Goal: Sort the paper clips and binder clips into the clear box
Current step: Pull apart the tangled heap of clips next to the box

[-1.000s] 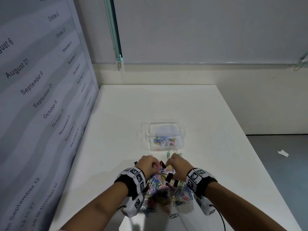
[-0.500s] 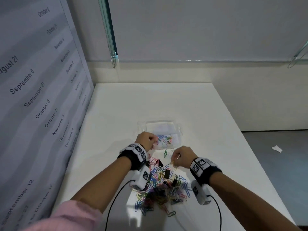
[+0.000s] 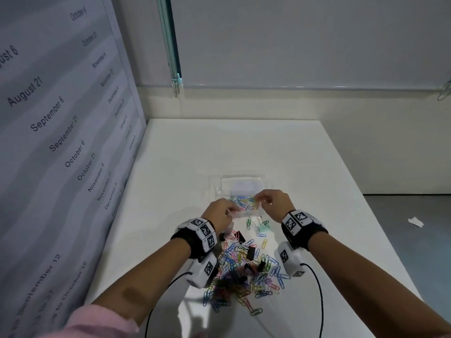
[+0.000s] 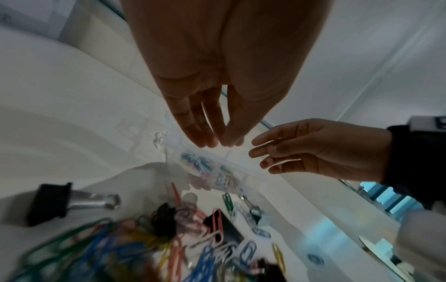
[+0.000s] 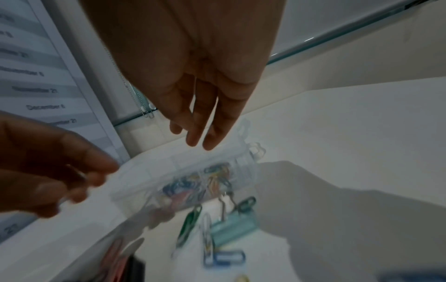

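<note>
Clear plastic, the box (image 3: 240, 191) sits mid-table just beyond a heap of coloured paper clips (image 3: 240, 267) and black binder clips (image 3: 251, 253); some paper clips already lie inside it. I see both hands over its near edge. My left hand (image 3: 220, 214) has fingertips pinched together, on what I cannot tell. My right hand (image 3: 274, 203) hangs with fingers relaxed, holding nothing. I judge this the drop-off step; next calls for reaching back to the heap.

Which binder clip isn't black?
The teal binder clip, lying alone near the clear box, beneath the right hand. The other binder clips, in the colourful pile, are black.
</note>
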Available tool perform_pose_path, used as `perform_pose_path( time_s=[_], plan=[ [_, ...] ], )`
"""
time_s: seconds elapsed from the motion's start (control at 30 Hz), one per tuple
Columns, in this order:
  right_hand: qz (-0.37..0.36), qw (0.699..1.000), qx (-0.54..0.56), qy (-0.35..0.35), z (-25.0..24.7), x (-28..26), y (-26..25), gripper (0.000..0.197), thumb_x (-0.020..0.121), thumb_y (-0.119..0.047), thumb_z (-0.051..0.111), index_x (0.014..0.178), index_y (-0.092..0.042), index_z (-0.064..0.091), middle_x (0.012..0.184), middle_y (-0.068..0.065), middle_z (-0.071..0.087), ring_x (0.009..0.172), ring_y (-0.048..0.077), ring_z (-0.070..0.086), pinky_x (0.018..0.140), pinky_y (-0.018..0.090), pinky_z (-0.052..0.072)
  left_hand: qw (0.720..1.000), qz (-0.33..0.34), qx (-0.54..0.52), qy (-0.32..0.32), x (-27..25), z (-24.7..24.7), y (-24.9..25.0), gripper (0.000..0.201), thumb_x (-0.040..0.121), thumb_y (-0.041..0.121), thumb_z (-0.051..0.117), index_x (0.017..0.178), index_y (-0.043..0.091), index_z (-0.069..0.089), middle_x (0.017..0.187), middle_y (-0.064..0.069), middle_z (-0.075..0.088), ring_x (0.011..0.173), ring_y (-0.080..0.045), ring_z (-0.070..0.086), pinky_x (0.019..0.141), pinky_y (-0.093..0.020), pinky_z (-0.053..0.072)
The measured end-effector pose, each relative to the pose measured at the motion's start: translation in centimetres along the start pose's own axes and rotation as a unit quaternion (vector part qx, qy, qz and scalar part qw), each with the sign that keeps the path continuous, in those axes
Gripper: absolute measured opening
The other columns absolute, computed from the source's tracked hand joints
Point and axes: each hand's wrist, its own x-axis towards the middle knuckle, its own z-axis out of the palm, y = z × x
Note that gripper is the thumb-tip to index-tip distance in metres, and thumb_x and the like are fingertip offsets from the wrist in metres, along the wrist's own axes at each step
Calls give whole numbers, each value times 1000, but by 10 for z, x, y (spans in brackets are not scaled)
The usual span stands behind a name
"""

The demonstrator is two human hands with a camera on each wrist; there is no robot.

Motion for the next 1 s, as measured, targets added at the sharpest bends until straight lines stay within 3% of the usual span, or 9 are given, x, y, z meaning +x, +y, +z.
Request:
perform_pose_path(
  time_s=[0.13,0.23,0.33,0.47,0.53,0.63,0.83,0.93,1.0],
  plan=[
    [-19,998,-38,-51,12,-22,14,20,81,-4,54,88,-12,71,96,5,73,67,3,53,52,-3,34,993,15,66,-92,-17,13,-15,26,83,3,57,105,10,68,107,-8,67,81,-11,53,72,-19,42],
    [-33,985,-82,-149,25,-43,25,19,75,-9,64,92,-15,68,94,-1,68,62,-8,47,52,0,35,982,9,137,-134,-25,24,-26,29,78,9,67,107,12,66,90,-4,58,79,-15,52,73,-27,45],
    [-31,976,-110,-183,43,-59,32,32,70,-20,71,101,-17,63,93,-4,54,68,5,45,63,15,36,973,21,175,-148,-32,35,-31,44,77,20,72,119,14,59,102,-7,53,92,-23,55,77,-30,44],
    [-26,982,-113,-152,62,-69,33,26,70,-24,71,93,-17,62,91,-2,45,80,13,44,71,22,33,972,23,186,-142,-40,46,-37,62,77,28,71,132,21,43,122,-6,39,113,-24,43,92,-33,42],
    [-32,982,-118,-143,62,-72,31,13,71,-19,68,77,-22,57,88,-2,48,76,13,44,69,22,33,977,30,172,-121,-42,50,-38,63,77,28,69,134,21,42,121,-7,38,112,-24,43,93,-34,44],
    [-16,989,-81,-121,54,-72,32,26,71,-14,66,61,-29,46,73,-5,54,60,4,44,63,20,35,984,44,151,-85,-42,49,-35,56,84,22,61,136,18,40,121,-7,39,110,-25,46,92,-32,43],
    [40,997,-38,-46,22,-75,53,2,81,-20,63,83,-19,61,74,-6,55,68,11,50,58,18,35,981,53,174,-68,-27,53,-24,49,92,17,48,139,17,38,129,-10,38,119,-27,42,98,-38,44],
    [95,993,-52,-44,9,-78,74,18,83,-18,59,100,-14,64,81,0,57,78,16,52,67,21,37,974,38,205,-84,-19,58,-21,46,93,20,46,138,16,39,129,-11,38,120,-29,40,96,-42,46],
    [116,990,-65,-48,4,-83,84,12,83,-17,58,93,-18,64,83,1,57,80,17,52,71,22,37,970,33,225,-85,-15,61,-20,43,92,25,49,133,16,42,129,-10,39,121,-28,38,94,-42,46]
  ],
)
